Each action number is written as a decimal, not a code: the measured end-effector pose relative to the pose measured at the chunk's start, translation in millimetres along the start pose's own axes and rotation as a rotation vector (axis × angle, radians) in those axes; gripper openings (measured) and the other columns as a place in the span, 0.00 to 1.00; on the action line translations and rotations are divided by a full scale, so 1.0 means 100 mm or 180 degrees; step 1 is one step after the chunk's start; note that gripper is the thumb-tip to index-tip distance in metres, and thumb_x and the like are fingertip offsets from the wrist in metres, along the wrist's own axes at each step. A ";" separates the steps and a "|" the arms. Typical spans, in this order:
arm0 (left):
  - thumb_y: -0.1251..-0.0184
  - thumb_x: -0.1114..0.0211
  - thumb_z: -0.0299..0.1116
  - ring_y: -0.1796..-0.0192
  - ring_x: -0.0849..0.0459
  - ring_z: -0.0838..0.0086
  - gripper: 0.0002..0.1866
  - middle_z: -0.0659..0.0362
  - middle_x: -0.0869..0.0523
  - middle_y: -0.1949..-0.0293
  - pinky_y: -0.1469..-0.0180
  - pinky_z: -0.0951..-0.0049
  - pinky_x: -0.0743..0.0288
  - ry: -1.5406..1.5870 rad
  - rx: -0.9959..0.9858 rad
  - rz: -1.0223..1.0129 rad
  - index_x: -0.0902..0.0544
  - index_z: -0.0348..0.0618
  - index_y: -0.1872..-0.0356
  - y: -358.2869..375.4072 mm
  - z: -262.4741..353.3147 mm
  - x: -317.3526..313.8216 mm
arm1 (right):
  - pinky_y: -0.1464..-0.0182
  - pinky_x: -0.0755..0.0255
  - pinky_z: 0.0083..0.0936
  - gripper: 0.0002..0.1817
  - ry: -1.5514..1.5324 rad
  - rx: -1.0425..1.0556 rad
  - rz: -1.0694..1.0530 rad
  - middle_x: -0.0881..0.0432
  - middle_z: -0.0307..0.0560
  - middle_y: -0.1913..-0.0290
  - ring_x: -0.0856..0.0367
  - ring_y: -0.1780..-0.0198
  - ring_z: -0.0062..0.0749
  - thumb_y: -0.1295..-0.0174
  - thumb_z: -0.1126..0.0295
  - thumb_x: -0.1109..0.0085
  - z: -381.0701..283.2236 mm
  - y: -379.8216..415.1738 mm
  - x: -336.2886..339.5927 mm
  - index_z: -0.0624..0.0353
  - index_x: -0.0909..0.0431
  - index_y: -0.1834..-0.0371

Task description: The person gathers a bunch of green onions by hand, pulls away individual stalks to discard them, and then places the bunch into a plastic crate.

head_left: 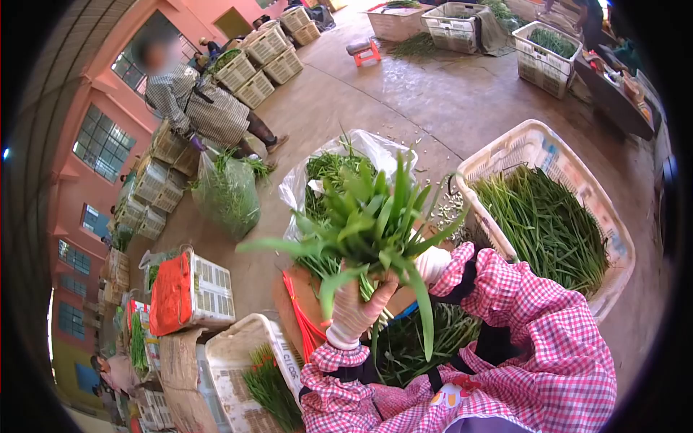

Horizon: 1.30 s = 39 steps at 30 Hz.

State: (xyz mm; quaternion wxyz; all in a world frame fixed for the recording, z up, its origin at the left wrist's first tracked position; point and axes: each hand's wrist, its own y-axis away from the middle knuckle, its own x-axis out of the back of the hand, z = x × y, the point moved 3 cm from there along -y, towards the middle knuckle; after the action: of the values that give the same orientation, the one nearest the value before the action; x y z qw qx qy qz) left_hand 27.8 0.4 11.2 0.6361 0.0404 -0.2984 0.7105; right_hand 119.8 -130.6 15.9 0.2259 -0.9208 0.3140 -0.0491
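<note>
A bunch of long green leafy stalks (pixel 375 224) stands up in front of my chest, leaves fanned out at the top and pale cut ends below. My left hand (pixel 357 310), in a pale glove, is closed around its lower part. My right hand (pixel 432 264), also gloved, is against the bunch's right side; leaves hide its fingers. Under the bunch, a brown board (pixel 285 296) carries long red strips (pixel 303 314). Behind it sits an open clear plastic bag (pixel 292 187) of greens. More cut greens (pixel 426 346) lie below my hands.
To my right is a large white crate (pixel 617 234) of long green stalks. Another crate (pixel 278 332) with greens stands at lower left. A person (pixel 180 94) at left holds a filled bag (pixel 227 195). Pale trimmings (pixel 447 213) litter the floor near a red stool (pixel 367 53).
</note>
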 end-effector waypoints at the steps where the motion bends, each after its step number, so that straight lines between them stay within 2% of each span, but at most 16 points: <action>1: 0.40 0.32 0.28 0.61 0.17 0.73 0.19 0.57 0.15 0.63 0.57 0.72 0.24 -0.0168 -0.0176 0.0070 0.26 0.40 0.48 0.02 0.00 0.01 | 0.45 0.28 0.34 0.30 -0.0048 -0.0062 -0.0148 0.22 0.50 0.45 0.23 0.47 0.39 0.48 0.63 0.30 0.00 0.00 -0.02 0.57 0.28 0.41; 5: 0.42 0.29 0.37 0.53 0.17 0.69 0.24 0.58 0.17 0.51 0.48 0.67 0.25 0.0320 0.0220 0.0113 0.24 0.42 0.46 -0.18 -0.65 0.08 | 0.46 0.29 0.35 0.32 0.0253 -0.0111 -0.0533 0.21 0.52 0.48 0.22 0.48 0.41 0.52 0.62 0.29 0.61 -0.39 0.17 0.59 0.28 0.42; 7: 0.40 0.32 0.42 0.40 0.25 0.67 0.26 0.56 0.23 0.41 0.36 0.62 0.34 -0.0400 0.0424 0.0417 0.26 0.43 0.42 -0.19 -0.98 -0.03 | 0.41 0.34 0.40 0.49 0.1058 0.0324 -0.0832 0.25 0.59 0.46 0.27 0.44 0.54 0.57 0.55 0.28 0.82 -0.51 0.25 0.59 0.42 0.31; 9: 0.39 0.33 0.43 0.38 0.27 0.66 0.26 0.55 0.23 0.41 0.35 0.58 0.37 0.0120 0.0685 0.0427 0.26 0.45 0.42 -0.25 -0.96 -0.13 | 0.44 0.30 0.35 0.46 0.2295 0.0601 -0.0238 0.23 0.51 0.47 0.24 0.47 0.41 0.65 0.60 0.23 1.03 -0.41 0.28 0.59 0.33 0.38; 10: 0.39 0.33 0.43 0.39 0.25 0.63 0.26 0.55 0.22 0.42 0.36 0.57 0.36 -0.0101 0.0503 0.0571 0.26 0.47 0.41 -0.26 -1.02 -0.14 | 0.37 0.40 0.46 0.53 0.1749 0.0483 -0.0428 0.26 0.58 0.44 0.30 0.42 0.57 0.58 0.52 0.28 1.16 -0.38 0.29 0.58 0.46 0.29; 13: 0.38 0.35 0.44 0.40 0.24 0.62 0.25 0.56 0.21 0.43 0.37 0.58 0.34 -0.0441 0.0645 0.0244 0.26 0.49 0.40 -0.26 -1.12 -0.16 | 0.38 0.39 0.45 0.51 0.1598 0.0350 -0.0257 0.27 0.59 0.43 0.28 0.44 0.58 0.58 0.52 0.28 1.27 -0.38 0.14 0.59 0.44 0.30; 15: 0.35 0.42 0.50 0.43 0.22 0.61 0.25 0.53 0.20 0.46 0.37 0.60 0.32 -0.0296 0.1062 0.0167 0.26 0.47 0.41 -0.29 -1.11 -0.19 | 0.49 0.27 0.39 0.37 0.0109 -0.0359 -0.0048 0.20 0.49 0.53 0.21 0.51 0.40 0.54 0.54 0.28 0.82 -0.40 0.07 0.61 0.30 0.42; 17: 0.39 0.41 0.55 0.36 0.30 0.56 0.33 0.50 0.25 0.40 0.32 0.56 0.39 0.0701 0.1275 0.0541 0.29 0.42 0.40 -0.26 -1.28 -0.21 | 0.54 0.25 0.35 0.26 -0.3727 -0.1708 0.1188 0.18 0.44 0.57 0.21 0.56 0.31 0.49 0.59 0.29 1.08 -0.35 -0.14 0.61 0.24 0.49; 18: 0.45 0.40 0.58 0.29 0.42 0.49 0.43 0.45 0.35 0.34 0.28 0.51 0.50 -0.1976 0.0933 -0.0207 0.36 0.34 0.36 -0.29 -1.27 -0.15 | 0.54 0.25 0.34 0.25 -0.3763 -0.1721 0.1160 0.18 0.44 0.58 0.21 0.56 0.31 0.49 0.60 0.29 1.09 -0.33 -0.15 0.61 0.24 0.50; 21: 0.48 0.38 0.58 0.27 0.49 0.45 0.50 0.37 0.42 0.32 0.27 0.48 0.57 -0.2786 -0.0235 0.0299 0.46 0.29 0.33 -0.35 -0.36 0.06 | 0.54 0.25 0.34 0.22 -0.1305 -0.0699 -0.0090 0.18 0.45 0.58 0.21 0.57 0.31 0.47 0.62 0.30 0.77 -0.34 -0.03 0.61 0.23 0.52; 25: 0.43 0.34 0.51 0.30 0.43 0.41 0.45 0.34 0.40 0.34 0.31 0.49 0.46 -0.2267 -0.0289 0.0609 0.42 0.27 0.35 -0.14 0.43 0.33 | 0.54 0.25 0.33 0.18 -0.0693 -0.0057 -0.0961 0.18 0.46 0.59 0.21 0.58 0.32 0.46 0.65 0.31 0.90 -0.36 -0.13 0.61 0.21 0.54; 27: 0.43 0.33 0.48 0.32 0.38 0.45 0.43 0.36 0.37 0.35 0.33 0.52 0.42 -0.1918 -0.0092 0.0536 0.40 0.28 0.35 0.07 0.62 0.48 | 0.54 0.26 0.32 0.16 0.0591 -0.0088 -0.1048 0.17 0.45 0.60 0.22 0.59 0.31 0.45 0.67 0.32 -0.68 -0.38 -0.21 0.61 0.20 0.55; 29: 0.42 0.32 0.46 0.34 0.33 0.48 0.40 0.38 0.34 0.37 0.35 0.56 0.38 -0.1583 0.0109 0.0451 0.38 0.30 0.36 0.38 0.72 0.52 | 0.55 0.28 0.28 0.19 -0.0908 -0.0359 -0.1320 0.17 0.43 0.60 0.23 0.58 0.26 0.47 0.64 0.29 -0.28 -0.22 -0.43 0.62 0.21 0.55; 32: 0.40 0.32 0.41 0.53 0.21 0.71 0.22 0.58 0.19 0.52 0.52 0.71 0.27 -0.0180 0.0436 0.0214 0.23 0.39 0.49 0.78 0.82 0.58 | 0.56 0.28 0.26 0.20 -0.0622 -0.0286 -0.1972 0.18 0.39 0.61 0.24 0.58 0.22 0.44 0.60 0.31 -0.28 -0.07 -0.83 0.63 0.22 0.55; 37: 0.36 0.36 0.38 0.51 0.21 0.71 0.19 0.57 0.18 0.54 0.47 0.67 0.28 0.0254 0.0457 0.1040 0.22 0.39 0.49 1.53 0.74 0.47 | 0.49 0.29 0.28 0.32 -0.0539 -0.1077 -0.3398 0.19 0.45 0.49 0.24 0.52 0.28 0.45 0.56 0.31 0.16 0.35 -1.53 0.65 0.28 0.42; 39: 0.36 0.36 0.38 0.51 0.21 0.71 0.18 0.57 0.18 0.54 0.47 0.67 0.27 0.0454 0.0644 0.1325 0.22 0.38 0.49 1.79 0.71 0.36 | 0.51 0.28 0.29 0.31 0.0303 -0.0495 -0.3697 0.18 0.46 0.51 0.23 0.53 0.30 0.43 0.56 0.32 0.13 0.45 -1.80 0.66 0.28 0.43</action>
State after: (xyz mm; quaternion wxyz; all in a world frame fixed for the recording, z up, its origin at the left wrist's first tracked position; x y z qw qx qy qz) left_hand -167.9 -3.8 18.6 0.4880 -0.0087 -0.1819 0.8536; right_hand -45.7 -49.5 -6.5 0.0794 -0.9527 -0.2295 -0.1829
